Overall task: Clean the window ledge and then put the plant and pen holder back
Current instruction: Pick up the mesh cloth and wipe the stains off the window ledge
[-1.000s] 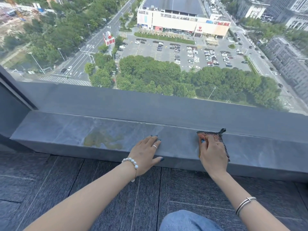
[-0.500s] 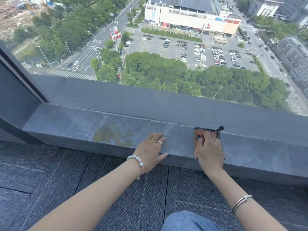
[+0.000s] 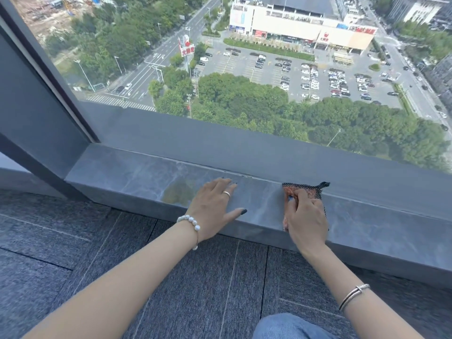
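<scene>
On ledge (image 3: 137, 174): both hands, cloth (image 3: 303, 189)

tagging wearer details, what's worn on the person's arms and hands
Both forearms are bare, no sleeves. The left hand has a plain ring, dark nail polish and a white bead bracelet at the wrist. The right hand has a thin silver bangle.
</scene>
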Demonstrator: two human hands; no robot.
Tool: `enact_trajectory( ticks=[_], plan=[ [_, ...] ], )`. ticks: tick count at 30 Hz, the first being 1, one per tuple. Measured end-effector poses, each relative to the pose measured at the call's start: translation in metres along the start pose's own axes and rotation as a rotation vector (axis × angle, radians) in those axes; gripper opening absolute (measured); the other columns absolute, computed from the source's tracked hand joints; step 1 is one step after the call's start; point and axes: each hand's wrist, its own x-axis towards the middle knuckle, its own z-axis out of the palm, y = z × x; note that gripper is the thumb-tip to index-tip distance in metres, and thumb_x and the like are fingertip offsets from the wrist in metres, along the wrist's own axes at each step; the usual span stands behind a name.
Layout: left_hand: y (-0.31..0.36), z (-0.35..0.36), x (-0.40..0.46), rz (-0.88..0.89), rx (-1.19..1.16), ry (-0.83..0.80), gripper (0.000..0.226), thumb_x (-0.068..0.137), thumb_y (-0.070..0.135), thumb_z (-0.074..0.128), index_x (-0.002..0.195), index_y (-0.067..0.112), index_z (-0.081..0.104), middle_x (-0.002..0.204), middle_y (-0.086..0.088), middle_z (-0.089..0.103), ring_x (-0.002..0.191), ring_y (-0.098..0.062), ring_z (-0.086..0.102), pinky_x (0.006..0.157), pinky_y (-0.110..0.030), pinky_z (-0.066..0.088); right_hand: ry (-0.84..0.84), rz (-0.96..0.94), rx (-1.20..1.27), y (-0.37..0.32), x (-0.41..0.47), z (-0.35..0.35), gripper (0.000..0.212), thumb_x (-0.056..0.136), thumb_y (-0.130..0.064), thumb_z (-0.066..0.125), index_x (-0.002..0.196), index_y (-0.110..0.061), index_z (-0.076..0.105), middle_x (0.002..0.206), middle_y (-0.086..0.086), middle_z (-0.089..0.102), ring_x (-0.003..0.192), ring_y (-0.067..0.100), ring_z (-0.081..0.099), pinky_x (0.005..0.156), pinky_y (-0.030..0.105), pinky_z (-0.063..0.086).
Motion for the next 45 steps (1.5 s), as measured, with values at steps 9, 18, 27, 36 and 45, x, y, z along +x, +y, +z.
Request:
enact_trajectory(
  ticks=[9, 18, 27, 36, 45],
  plan=[
    [-0.115, -0.041, -0.033, -0.262, 0.068, -0.029, 0.111, 0.067, 0.074, 0.058, 0.15, 0.013, 0.016, 0.158, -0.005, 0.021, 0.147, -0.023, 0.017, 0.121, -0.037, 0.009, -0.056, -0.055, 0.009, -0.046, -0.006, 0.018, 0.02, 0.094, -0.026, 0.036, 0.099, -0.014, 0.051, 0.083, 0.01, 0.06, 0.1, 0.026, 0.046, 0.062, 0.034, 0.033],
    [-0.161, -0.037, -0.04, -0.285, 0.07, -0.09, 0.117, 0.061, 0.077, 0.06, 0.151, 0.017, 0.015, 0.16, -0.001, 0.017, 0.148, -0.019, 0.013, 0.122, -0.036, 0.01, -0.089, -0.1, 0.012, -0.094, -0.017, 0.037, 0.024, 0.094, -0.029, 0.037, 0.105, -0.015, 0.052, 0.089, 0.011, 0.059, 0.1, 0.025, 0.048, 0.063, 0.032, 0.03],
    [-0.178, -0.027, -0.043, -0.221, 0.072, -0.082, 0.106, 0.07, 0.064, 0.066, 0.151, 0.019, 0.016, 0.16, 0.002, 0.016, 0.148, -0.016, 0.013, 0.12, -0.03, 0.009, -0.118, -0.155, 0.007, -0.135, -0.025, 0.063, 0.023, 0.094, -0.03, 0.036, 0.104, -0.017, 0.052, 0.09, 0.008, 0.059, 0.098, 0.022, 0.047, 0.063, 0.031, 0.03],
    [-0.198, -0.034, -0.056, -0.25, 0.038, -0.08, 0.105, 0.07, 0.049, 0.076, 0.151, 0.019, 0.017, 0.16, 0.002, 0.015, 0.148, -0.016, 0.01, 0.12, -0.03, 0.012, -0.14, -0.249, 0.052, -0.171, -0.035, 0.073, 0.022, 0.094, -0.028, 0.036, 0.103, -0.016, 0.053, 0.085, 0.005, 0.052, 0.099, 0.022, 0.047, 0.063, 0.031, 0.032],
    [-0.199, -0.039, -0.07, -0.227, 0.0, -0.067, 0.113, 0.063, 0.046, 0.082, 0.151, 0.019, 0.018, 0.16, 0.004, 0.016, 0.147, -0.014, 0.013, 0.119, -0.027, 0.013, -0.205, -0.444, 0.073, -0.206, -0.051, 0.08, 0.023, 0.094, -0.024, 0.037, 0.109, -0.019, 0.054, 0.088, 0.002, 0.048, 0.103, 0.023, 0.049, 0.066, 0.032, 0.033]
  ],
)
